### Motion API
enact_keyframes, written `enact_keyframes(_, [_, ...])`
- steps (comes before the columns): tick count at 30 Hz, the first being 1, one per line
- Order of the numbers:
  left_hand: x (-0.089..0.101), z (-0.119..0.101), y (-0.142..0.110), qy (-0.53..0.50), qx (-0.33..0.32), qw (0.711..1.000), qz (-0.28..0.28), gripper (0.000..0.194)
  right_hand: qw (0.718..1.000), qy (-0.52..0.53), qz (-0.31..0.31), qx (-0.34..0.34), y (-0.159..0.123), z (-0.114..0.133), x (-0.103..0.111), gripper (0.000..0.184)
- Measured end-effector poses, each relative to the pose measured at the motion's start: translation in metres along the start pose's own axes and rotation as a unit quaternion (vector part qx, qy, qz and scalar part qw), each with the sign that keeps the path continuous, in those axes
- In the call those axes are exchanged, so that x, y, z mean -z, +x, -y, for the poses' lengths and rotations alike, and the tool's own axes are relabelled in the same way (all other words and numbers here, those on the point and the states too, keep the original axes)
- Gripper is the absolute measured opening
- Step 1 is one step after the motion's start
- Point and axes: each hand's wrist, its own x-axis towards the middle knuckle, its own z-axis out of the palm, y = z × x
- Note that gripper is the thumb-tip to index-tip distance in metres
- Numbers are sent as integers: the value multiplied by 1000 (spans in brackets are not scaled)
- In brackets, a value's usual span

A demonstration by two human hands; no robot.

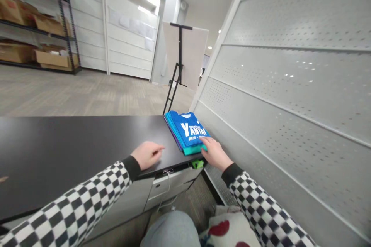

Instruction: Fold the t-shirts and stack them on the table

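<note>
Look at that: the left grip [147, 155] lies open and empty on the matte black bench [72, 150], while the right grip [215, 153] rests on a neatly folded blue-and-teal shirt stack [185, 131] at the bench's end, its hold unclear.

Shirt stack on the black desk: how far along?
Done: the folded shirts lie squared in a stack on the black desk, a blue YANTAI shirt on top. In hand: the right hand touches the stack's teal edge; the left hand rests empty on the desk. Remaining: unclear; no loose shirt shows.
</note>
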Motion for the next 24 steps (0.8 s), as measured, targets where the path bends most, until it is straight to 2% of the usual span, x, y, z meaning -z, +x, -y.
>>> enact_keyframes(3, [50, 41, -43, 61, 69, 996, -19, 44, 991, 93, -6, 100, 2, 78, 8, 43])
enact_keyframes(5, [83, 63, -74, 83, 138, 986, -40, 47, 968, 192, 3, 162, -3, 146, 1, 34])
enact_keyframes(6, [99, 70, -91, 88, 176, 979, -51, 48, 949, 243, 29, 201, -9, 184, -6, 30])
enact_keyframes(9, [133, 81, -144, 99, 266, 957, -63, 49, 871, 364, 135, 302, -37, 301, -46, 27])
enact_keyframes(11, [144, 78, -179, 112, 267, 956, -52, 48, 831, 414, 196, 315, -61, 372, -83, 28])
enact_keyframes(12, [146, 74, -195, 124, 245, 961, -41, 48, 812, 414, 231, 341, -73, 402, -102, 21])
enact_keyframes(13, [147, 68, -211, 140, 216, 966, -28, 48, 772, 405, 285, 399, -83, 428, -120, 10])
enact_keyframes(14, [147, 62, -226, 159, 187, 969, -14, 49, 709, 406, 351, 457, -92, 449, -136, 5])
enact_keyframes(16, [144, 46, -252, 195, 152, 969, 3, 52, 590, 391, 475, 523, -102, 476, -163, 16])
enact_keyframes(17, [141, 39, -262, 211, 147, 966, 4, 53, 555, 368, 527, 528, -103, 482, -173, 21])
enact_keyframes(18, [139, 32, -271, 224, 146, 964, 2, 55, 555, 339, 564, 509, -101, 483, -181, 26])
enact_keyframes(19, [136, 26, -278, 234, 144, 961, -4, 56, 590, 303, 584, 468, -98, 479, -187, 32])
enact_keyframes(20, [133, 22, -283, 243, 140, 960, -13, 57, 653, 267, 586, 399, -93, 471, -190, 39])
enact_keyframes(21, [129, 19, -285, 248, 137, 959, -26, 58, 723, 239, 569, 310, -87, 460, -191, 46])
enact_keyframes(22, [125, 18, -285, 251, 138, 957, -43, 59, 783, 219, 541, 217, -81, 448, -190, 53])
enact_keyframes(23, [120, 17, -283, 253, 144, 955, -63, 58, 823, 205, 512, 137, -76, 436, -187, 57])
enact_keyframes(24, [116, 17, -280, 253, 154, 951, -85, 56, 846, 199, 487, 78, -72, 425, -182, 56])
